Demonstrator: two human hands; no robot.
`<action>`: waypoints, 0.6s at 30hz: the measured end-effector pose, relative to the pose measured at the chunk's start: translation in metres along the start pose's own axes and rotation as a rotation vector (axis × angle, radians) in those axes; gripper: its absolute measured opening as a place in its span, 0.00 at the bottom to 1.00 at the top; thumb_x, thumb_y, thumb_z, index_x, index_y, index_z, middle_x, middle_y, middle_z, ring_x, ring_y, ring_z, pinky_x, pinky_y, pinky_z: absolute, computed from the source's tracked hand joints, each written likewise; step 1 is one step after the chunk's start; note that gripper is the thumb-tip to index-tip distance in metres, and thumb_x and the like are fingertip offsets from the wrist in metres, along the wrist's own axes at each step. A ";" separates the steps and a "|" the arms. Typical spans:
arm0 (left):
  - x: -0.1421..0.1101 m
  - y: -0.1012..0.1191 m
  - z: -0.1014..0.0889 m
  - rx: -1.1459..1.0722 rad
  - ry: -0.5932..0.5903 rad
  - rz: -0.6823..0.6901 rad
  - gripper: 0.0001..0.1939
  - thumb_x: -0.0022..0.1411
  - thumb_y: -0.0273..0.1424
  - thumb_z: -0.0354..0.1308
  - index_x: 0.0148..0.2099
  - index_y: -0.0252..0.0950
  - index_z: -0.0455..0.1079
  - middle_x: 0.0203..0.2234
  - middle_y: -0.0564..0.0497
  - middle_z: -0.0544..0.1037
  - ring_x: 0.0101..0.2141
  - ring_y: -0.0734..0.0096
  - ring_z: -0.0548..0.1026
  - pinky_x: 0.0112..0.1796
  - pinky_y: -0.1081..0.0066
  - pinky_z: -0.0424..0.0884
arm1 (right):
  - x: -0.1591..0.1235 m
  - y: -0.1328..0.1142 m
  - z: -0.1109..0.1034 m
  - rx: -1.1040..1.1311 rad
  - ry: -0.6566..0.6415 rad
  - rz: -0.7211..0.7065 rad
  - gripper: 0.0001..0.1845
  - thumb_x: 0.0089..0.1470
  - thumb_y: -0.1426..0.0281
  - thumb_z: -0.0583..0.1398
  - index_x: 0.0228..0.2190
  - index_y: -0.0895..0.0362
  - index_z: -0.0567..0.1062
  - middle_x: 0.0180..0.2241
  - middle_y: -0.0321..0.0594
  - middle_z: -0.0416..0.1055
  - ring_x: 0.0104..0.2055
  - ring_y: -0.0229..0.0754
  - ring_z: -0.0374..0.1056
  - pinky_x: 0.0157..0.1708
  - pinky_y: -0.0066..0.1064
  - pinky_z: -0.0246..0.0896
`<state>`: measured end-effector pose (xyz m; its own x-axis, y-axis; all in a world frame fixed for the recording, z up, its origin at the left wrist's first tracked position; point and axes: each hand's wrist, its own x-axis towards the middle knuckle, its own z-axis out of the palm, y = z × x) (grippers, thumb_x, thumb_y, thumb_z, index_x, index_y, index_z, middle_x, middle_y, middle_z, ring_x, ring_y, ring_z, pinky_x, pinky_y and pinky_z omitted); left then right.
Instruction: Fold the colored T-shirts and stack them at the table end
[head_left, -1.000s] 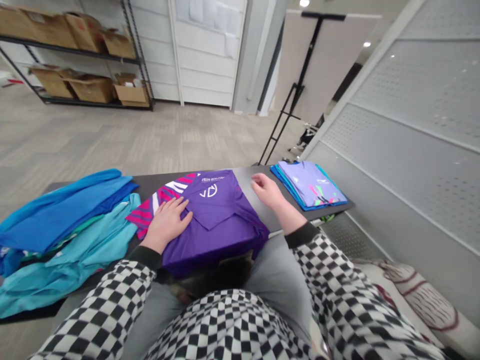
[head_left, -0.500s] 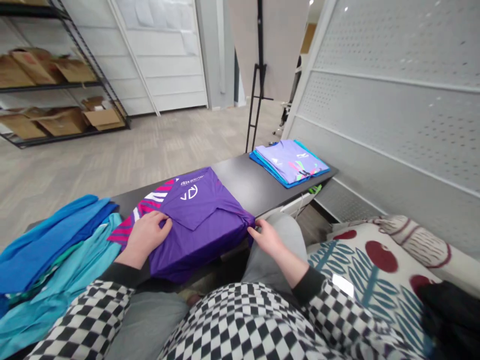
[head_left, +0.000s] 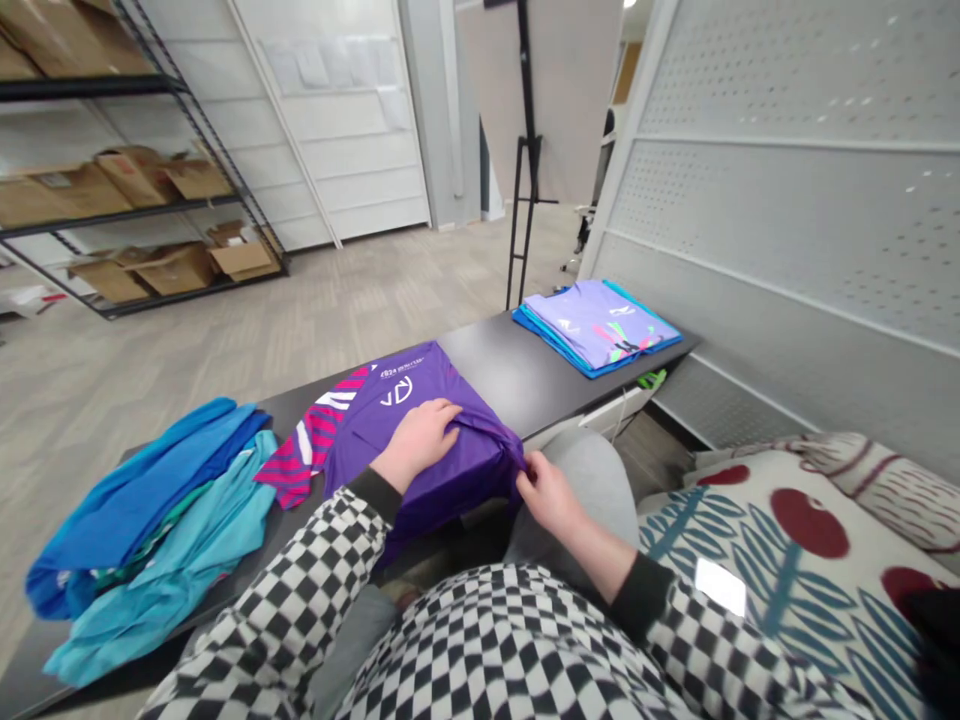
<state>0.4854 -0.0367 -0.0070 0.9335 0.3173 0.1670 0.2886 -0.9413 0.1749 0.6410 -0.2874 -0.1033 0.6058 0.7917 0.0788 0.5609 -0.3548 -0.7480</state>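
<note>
A purple T-shirt (head_left: 472,465) with white print and a pink-striped sleeve lies partly folded on a dark bench, its near side hanging over the front edge. My left hand (head_left: 421,438) rests on top of the shirt near the middle, fingers stretched to the right and thumb apart. At the shirt's right end, my right hand (head_left: 549,492) pinches a gathered edge of the fabric between thumb and fingers. Farther right sits a stack of folded shirts (head_left: 600,325), lilac on top of blue. On the left lies a loose heap of blue and teal shirts (head_left: 161,510).
The dark bench (head_left: 487,355) runs from lower left to upper right. A perforated partition (head_left: 765,230) stands on the right, beside a patterned cushion (head_left: 750,530) with a white phone-like object (head_left: 721,587). Behind are a black stand (head_left: 523,220) and shelves with cardboard boxes (head_left: 176,268).
My left hand has moved right, from the striped sleeve side onto the shirt's middle. My right hand keeps its pinch at the right end. The view has shifted slightly.
</note>
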 end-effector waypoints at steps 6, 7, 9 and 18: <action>0.026 -0.001 0.006 0.202 -0.051 0.030 0.13 0.76 0.29 0.55 0.50 0.40 0.82 0.46 0.42 0.83 0.48 0.55 0.80 0.50 0.59 0.74 | -0.024 -0.007 -0.009 -0.022 -0.041 -0.183 0.06 0.69 0.68 0.57 0.43 0.51 0.75 0.40 0.43 0.80 0.42 0.49 0.76 0.47 0.40 0.70; 0.028 -0.003 0.004 0.207 -0.054 0.040 0.13 0.76 0.29 0.55 0.48 0.39 0.82 0.45 0.41 0.83 0.47 0.55 0.80 0.49 0.59 0.74 | -0.028 -0.007 -0.009 -0.031 -0.059 -0.215 0.07 0.69 0.68 0.57 0.43 0.51 0.76 0.41 0.43 0.80 0.44 0.50 0.76 0.49 0.41 0.71; 0.030 -0.005 0.000 0.222 -0.063 0.065 0.12 0.76 0.28 0.55 0.48 0.39 0.82 0.45 0.41 0.83 0.46 0.55 0.80 0.48 0.59 0.74 | -0.036 -0.006 -0.010 -0.034 -0.112 -0.273 0.08 0.69 0.70 0.57 0.46 0.51 0.77 0.44 0.44 0.80 0.47 0.50 0.77 0.52 0.41 0.71; 0.012 -0.027 -0.016 0.203 -0.076 0.142 0.16 0.79 0.30 0.52 0.57 0.43 0.82 0.51 0.40 0.83 0.50 0.55 0.80 0.52 0.58 0.75 | -0.054 -0.014 -0.009 -0.110 -0.312 -0.319 0.09 0.64 0.72 0.64 0.47 0.51 0.76 0.38 0.38 0.80 0.41 0.46 0.75 0.48 0.37 0.67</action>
<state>0.4854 -0.0057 0.0060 0.9788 0.1779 0.1013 0.1832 -0.9821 -0.0447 0.6055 -0.3302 -0.0909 0.2041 0.9757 0.0792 0.7586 -0.1065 -0.6428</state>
